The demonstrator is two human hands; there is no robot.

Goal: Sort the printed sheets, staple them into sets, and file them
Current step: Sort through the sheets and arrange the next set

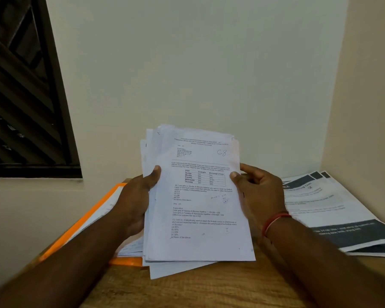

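Both hands are on it. The left hand (138, 196) grips the left edge of the stack of printed sheets (200, 196), thumb across the top page, and the right hand (258, 192) pinches the right edge the same way. The stack is held tilted above the wooden table (209, 287), top page marked "C8". This looks like sorting: ragged edges, one sheet jutting out skewed at the bottom. Next, square it up or peel off the top page. The count: one stack, one orange folder (87, 221) left of it, one pile of dark-banded printouts (333, 210) to its right. No stapler in view.
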